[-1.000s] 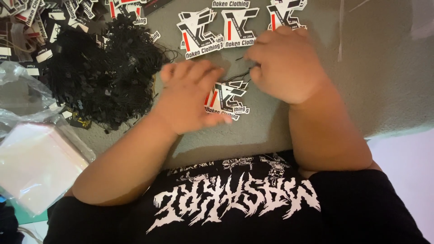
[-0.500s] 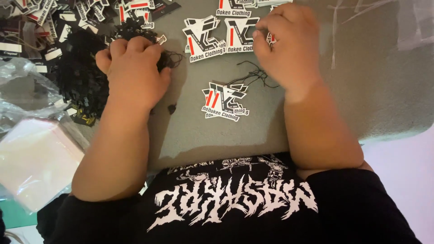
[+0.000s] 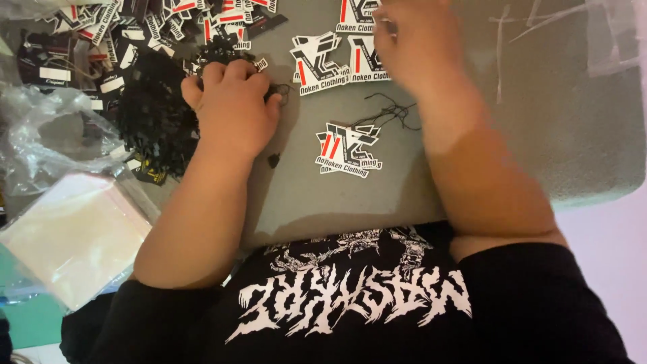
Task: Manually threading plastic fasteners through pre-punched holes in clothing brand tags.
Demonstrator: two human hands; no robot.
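Note:
My left hand [image 3: 232,101] rests knuckles up at the edge of a heap of black strings [image 3: 151,118], its fingers curled into the strands. My right hand [image 3: 411,47] is at the top of the view, lying over two white, black and red die-cut hang tags [image 3: 323,61]. Its fingertips are blurred and partly cut off by the frame edge. Between my forearms a small stack of the same tags [image 3: 347,149] lies on the grey mat [image 3: 573,135], with a loose black string [image 3: 391,111] trailing from it.
More tags are scattered at the top left [image 3: 101,34]. A crumpled clear plastic bag [image 3: 47,135] and a stack of clear sleeves [image 3: 67,236] lie at the left. A small black piece [image 3: 273,160] sits on the mat. Tape strips [image 3: 499,47] mark the right part.
My left hand left the tag stack in the middle and moved left into the black strings. My right hand moved up and away to the tags at the top.

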